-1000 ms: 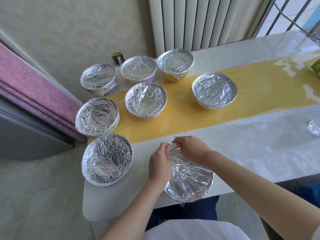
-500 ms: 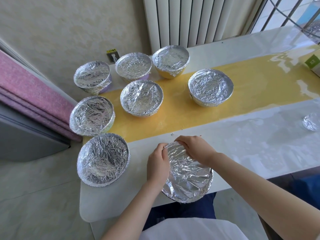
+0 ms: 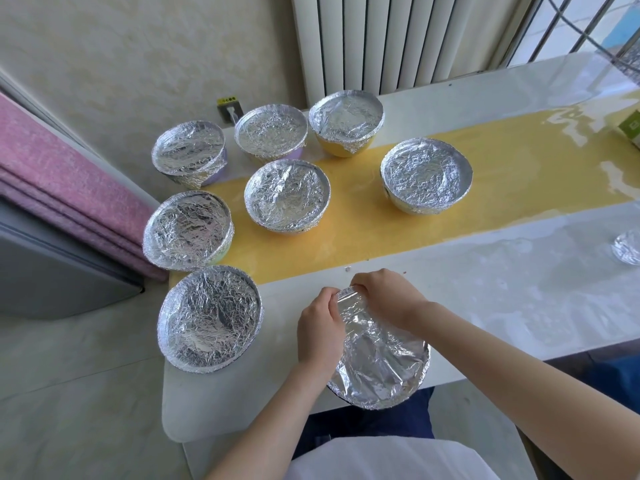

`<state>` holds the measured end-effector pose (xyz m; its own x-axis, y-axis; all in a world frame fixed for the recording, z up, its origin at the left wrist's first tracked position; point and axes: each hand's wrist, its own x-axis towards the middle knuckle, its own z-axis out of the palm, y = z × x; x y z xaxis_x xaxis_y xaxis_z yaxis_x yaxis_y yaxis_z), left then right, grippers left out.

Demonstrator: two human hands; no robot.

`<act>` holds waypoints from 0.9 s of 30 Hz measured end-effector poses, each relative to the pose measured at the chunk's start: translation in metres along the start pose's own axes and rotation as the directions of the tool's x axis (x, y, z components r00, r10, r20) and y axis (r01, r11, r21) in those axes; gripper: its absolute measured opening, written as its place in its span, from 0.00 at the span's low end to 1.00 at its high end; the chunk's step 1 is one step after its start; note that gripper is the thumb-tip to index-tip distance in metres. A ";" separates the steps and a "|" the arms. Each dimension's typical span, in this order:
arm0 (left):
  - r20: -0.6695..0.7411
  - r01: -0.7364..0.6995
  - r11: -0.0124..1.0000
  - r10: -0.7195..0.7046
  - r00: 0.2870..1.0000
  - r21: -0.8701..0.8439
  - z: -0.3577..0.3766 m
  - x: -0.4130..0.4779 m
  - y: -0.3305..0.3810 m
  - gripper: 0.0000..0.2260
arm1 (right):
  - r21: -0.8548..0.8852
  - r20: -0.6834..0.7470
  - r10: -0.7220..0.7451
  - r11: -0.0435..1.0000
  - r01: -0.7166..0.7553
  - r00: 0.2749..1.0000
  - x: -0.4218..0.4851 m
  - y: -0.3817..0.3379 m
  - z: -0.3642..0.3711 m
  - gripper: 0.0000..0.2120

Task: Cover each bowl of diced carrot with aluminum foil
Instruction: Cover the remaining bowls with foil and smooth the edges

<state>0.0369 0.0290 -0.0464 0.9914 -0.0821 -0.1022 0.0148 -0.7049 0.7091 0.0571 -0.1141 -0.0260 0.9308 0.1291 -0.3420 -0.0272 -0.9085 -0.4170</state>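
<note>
Foil-covered bowl (image 3: pixel 379 362) sits lower centre at the near edge of the table (image 3: pixel 519 306), its oval mouth running upper left to lower right. Left hand (image 3: pixel 320 332) and right hand (image 3: pixel 384 299) both pinch the foil (image 3: pixel 353 306) at the far rim with curled fingers.

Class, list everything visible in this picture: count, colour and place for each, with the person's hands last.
Foil-covered bowls: seven, silver, table's left end.
Foil-topped bowl: one, silver, near table edge, under both hands.
Glossy table: one, white with a yellow band.
Ribbed radiator: one, white, behind the table.
Folded fabric: one, pink, far left.
Crumpled foil scrap: one, silver, right edge.
Small box: one, green, right edge.
Left hand: pinching foil at that bowl's far rim.
Right hand: pinching there too.
</note>
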 end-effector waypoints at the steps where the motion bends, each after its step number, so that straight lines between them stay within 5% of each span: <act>1: 0.001 -0.001 1.000 0.001 1.000 0.005 0.000 0.000 0.000 0.09 | -0.008 -0.007 -0.003 1.000 0.003 1.000 -0.001 0.000 0.001 0.09; 12: 0.073 0.032 0.993 -0.024 0.997 -0.117 -0.005 -0.003 -0.004 0.07 | 0.051 -0.014 -0.050 0.997 0.051 0.999 0.004 -0.001 0.008 0.12; 20: 0.015 0.055 0.997 -0.055 0.998 -0.050 -0.007 -0.007 -0.006 0.07 | -0.176 0.035 -0.048 0.983 0.054 0.998 0.007 -0.017 0.005 0.11; 27: 0.006 0.017 1.000 -0.017 1.000 -0.027 -0.005 -0.011 -0.003 0.07 | -0.158 0.032 -0.099 0.982 0.103 0.995 0.004 -0.016 0.006 0.12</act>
<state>0.0261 0.0354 -0.0436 0.9902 -0.0747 -0.1184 0.0350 -0.6872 0.7256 0.0590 -0.0965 -0.0255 0.9167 0.2311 -0.3259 0.1267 -0.9418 -0.3115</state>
